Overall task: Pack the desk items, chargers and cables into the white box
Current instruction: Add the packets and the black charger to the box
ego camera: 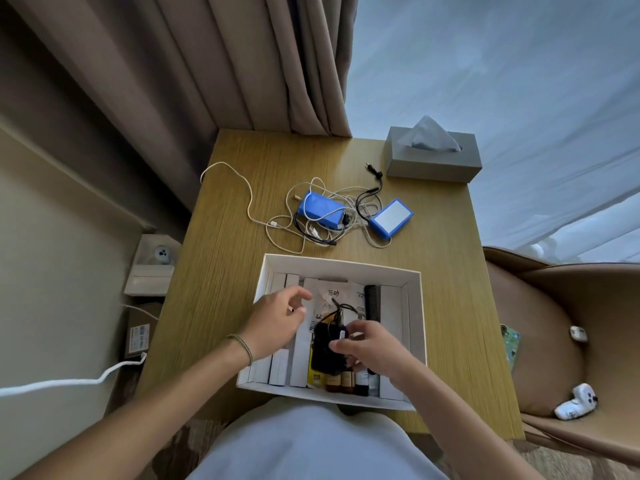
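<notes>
The white box [417, 306] sits at the near edge of the wooden table [221, 282]. It holds white packets, small brown bottles [341, 382], a black comb [372, 303] and a printed paper. My right hand [370, 351] is shut on a black charger with its cable [327, 348], low inside the box. My left hand [277, 317] hovers over the box's left side, fingers apart, holding nothing. Beyond the box lie two blue chargers [320, 209] [391, 218] tangled with white cables [249, 199] and black cables [372, 188].
A grey tissue box [433, 161] stands at the table's far right corner. Brown curtains hang behind the table. A tan armchair [554, 327] on the right holds a white toy [576, 405] and a phone. Small boxes stand on the floor at left.
</notes>
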`<state>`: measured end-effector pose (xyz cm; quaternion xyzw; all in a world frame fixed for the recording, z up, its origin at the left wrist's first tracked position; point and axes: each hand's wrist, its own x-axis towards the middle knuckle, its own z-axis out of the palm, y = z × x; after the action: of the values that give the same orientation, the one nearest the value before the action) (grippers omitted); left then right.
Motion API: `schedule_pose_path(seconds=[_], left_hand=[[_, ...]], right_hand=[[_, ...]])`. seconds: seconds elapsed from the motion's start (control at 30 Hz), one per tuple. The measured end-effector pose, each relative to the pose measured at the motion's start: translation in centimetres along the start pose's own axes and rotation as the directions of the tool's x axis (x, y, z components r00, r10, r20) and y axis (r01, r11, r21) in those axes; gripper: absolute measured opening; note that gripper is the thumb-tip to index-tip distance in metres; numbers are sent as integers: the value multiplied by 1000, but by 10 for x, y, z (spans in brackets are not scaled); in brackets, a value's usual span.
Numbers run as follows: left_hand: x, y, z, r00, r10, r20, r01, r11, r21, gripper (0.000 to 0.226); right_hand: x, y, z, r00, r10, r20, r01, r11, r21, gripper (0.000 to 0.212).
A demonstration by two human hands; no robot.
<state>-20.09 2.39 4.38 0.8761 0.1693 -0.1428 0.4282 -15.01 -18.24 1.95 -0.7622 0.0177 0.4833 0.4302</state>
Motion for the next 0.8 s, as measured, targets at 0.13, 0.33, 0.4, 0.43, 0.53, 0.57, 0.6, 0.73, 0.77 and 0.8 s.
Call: schedule_pose_path(seconds=[0.13,0.33,0.4,0.43,0.53,0.57,0.6,0.73,0.77,0.8], left_hand=[[1,-1,-3,998,4,-59,-5,1000,-25,21],[2,2,-3,998,-8,-67,5,999,-33,21],[2,1,-4,997,-5,-72,2,1000,-31,21],[2,0,-4,997,-2,-77,0,1000,-30,20],[2,-1,-3,996,5,-93,-8,1000,-29,20],[2,0,-4,995,11,-99,-13,1000,-24,20],[2,1,-4,994,20,-106,-23,1000,-21,20],[8,13,-11,985,101,-139,-105,994,-26,19],[11,18,-14,980,129,-150,-131,991,-10,19],[14,22,-18,975,154,-161,-155,988,9,18]], right_hand=[[13,10,17,997,68,22,-64,987,-148,40],[24,19,34,997,46,-59,-65,923,-379,38],[24,21,36,995,10,-96,-55,878,-476,41],[23,22,35,992,-15,-124,-52,853,-520,43],[20,22,31,981,-63,-186,-54,825,-562,45],[19,21,31,981,-69,-183,-51,815,-577,46],[17,18,30,982,-74,-173,-48,792,-609,47],[6,-4,22,963,-194,-186,-16,649,-760,52],[2,-13,16,943,-259,-209,6,642,-767,50],[-3,-24,10,916,-323,-237,29,644,-764,45]])
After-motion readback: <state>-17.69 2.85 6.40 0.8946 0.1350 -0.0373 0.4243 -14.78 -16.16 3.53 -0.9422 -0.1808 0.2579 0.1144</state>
